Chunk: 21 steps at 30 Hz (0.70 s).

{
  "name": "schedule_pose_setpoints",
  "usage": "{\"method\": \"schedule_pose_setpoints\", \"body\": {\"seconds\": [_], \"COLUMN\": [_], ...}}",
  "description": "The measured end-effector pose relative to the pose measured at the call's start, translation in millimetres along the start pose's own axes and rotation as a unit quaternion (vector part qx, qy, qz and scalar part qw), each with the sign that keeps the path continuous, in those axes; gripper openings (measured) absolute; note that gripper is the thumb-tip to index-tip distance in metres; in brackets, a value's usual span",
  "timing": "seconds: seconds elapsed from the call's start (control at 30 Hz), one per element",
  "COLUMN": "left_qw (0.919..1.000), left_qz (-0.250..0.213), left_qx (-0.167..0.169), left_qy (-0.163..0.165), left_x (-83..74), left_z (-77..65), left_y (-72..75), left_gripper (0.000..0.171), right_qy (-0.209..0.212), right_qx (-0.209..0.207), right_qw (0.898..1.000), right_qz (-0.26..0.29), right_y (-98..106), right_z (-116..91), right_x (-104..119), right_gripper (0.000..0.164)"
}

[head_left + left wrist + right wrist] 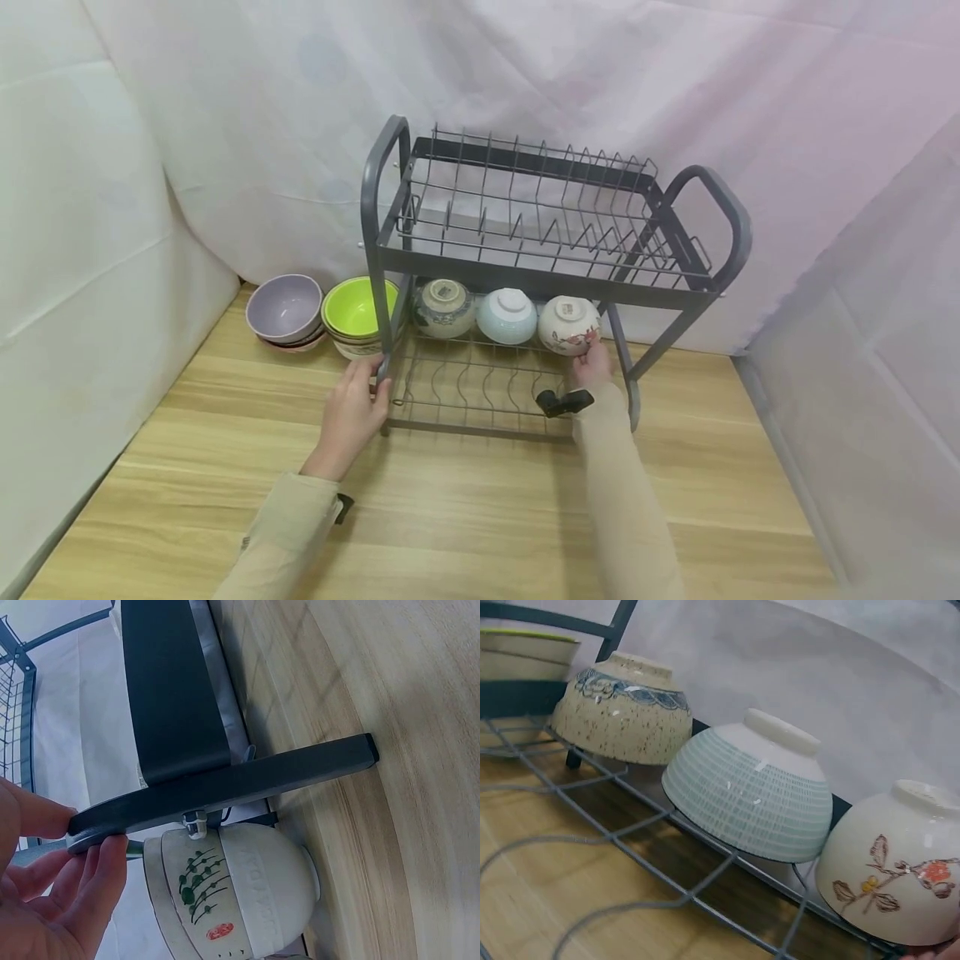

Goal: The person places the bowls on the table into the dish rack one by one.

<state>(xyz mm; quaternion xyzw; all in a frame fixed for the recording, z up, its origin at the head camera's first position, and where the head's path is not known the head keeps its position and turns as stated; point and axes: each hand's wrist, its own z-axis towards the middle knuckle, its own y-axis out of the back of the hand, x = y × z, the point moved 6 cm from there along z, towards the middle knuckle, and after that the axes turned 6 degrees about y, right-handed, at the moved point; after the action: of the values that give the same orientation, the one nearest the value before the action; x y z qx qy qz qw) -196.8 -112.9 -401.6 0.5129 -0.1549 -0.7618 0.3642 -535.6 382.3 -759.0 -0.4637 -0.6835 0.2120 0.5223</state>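
Observation:
A dark grey two-tier dish rack (540, 268) stands on the wooden table. My left hand (352, 410) grips its front left post (150, 810), thumb on one side and fingers on the other. Three bowls sit upside down in a row on the lower tier: a speckled bowl with a blue band (626, 712), a pale blue-green checked bowl (750, 791) and a white bowl with a red flower (892, 862). At the right end of the row, my right hand (594, 368) holds the flowered bowl low at its rim; most of that hand is outside the right wrist view.
Left of the rack stand a stack of bowls with a lilac one on top (285, 307) and another topped by a lime-green bowl (356, 307). The rack's upper tier (525, 208) has upright wire dividers. White cloth (247, 125) hangs behind and at both sides.

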Motion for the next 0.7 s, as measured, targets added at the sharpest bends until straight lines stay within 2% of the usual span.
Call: {"method": "schedule_pose_setpoints", "body": {"seconds": [0.03, 0.07, 0.13, 0.2, 0.27, 0.33, 0.37, 0.43, 0.5, 0.57, 0.7], "left_qw": [1.0, 1.0, 1.0, 1.0, 0.9999, 0.9999, 0.9999, 0.9999, 0.9999, 0.9998, 0.9997], "left_qz": [0.0, 0.001, 0.002, 0.001, -0.001, -0.003, -0.003, -0.003, -0.002, -0.004, -0.005], "left_qx": [0.0, 0.0, 0.001, 0.003, 0.005, 0.006, 0.007, 0.008, 0.009, 0.011, 0.014], "left_qy": [0.001, 0.002, 0.003, 0.006, 0.011, 0.015, 0.015, 0.014, 0.013, 0.014, 0.021], "left_x": [0.4, 0.7, 1.2, 1.6, 1.8, 2.0, 2.0, 1.4, 1.0, 1.1, 1.6], "left_z": [-0.1, -0.1, 0.0, 0.2, 0.5, 0.7, 0.8, 1.2, 1.3, 1.3, 1.1], "left_y": [0.3, 0.4, 0.5, 0.1, 0.1, 0.2, 0.2, 0.1, -0.1, -0.1, 0.4], "left_gripper": [0.033, 0.033, 0.033, 0.033, 0.033, 0.033, 0.033, 0.033, 0.033, 0.033, 0.033], "right_qy": [-0.002, -0.007, 0.0, 0.014, 0.039, 0.059, 0.065, 0.076, 0.081, 0.088, 0.092], "right_qx": [-0.017, -0.035, -0.051, -0.08, -0.123, -0.154, -0.158, -0.144, -0.107, -0.069, -0.021], "right_qw": [0.999, 0.998, 0.993, 0.984, 0.969, 0.954, 0.952, 0.954, 0.96, 0.964, 0.964], "right_qz": [-0.035, -0.057, -0.11, -0.161, -0.209, -0.25, -0.254, -0.254, -0.246, -0.24, -0.248], "right_y": [11, -4, -39, -86, -134, -173, -188, -208, -219, -224, -228], "right_z": [12, -15, -79, -158, -236, -298, -320, -349, -362, -367, -373], "right_x": [0, 3, 11, 18, 24, 29, 30, 33, 34, 35, 34], "right_gripper": [0.045, 0.044, 0.038, 0.037, 0.036, 0.035, 0.036, 0.04, 0.044, 0.05, 0.056]}}
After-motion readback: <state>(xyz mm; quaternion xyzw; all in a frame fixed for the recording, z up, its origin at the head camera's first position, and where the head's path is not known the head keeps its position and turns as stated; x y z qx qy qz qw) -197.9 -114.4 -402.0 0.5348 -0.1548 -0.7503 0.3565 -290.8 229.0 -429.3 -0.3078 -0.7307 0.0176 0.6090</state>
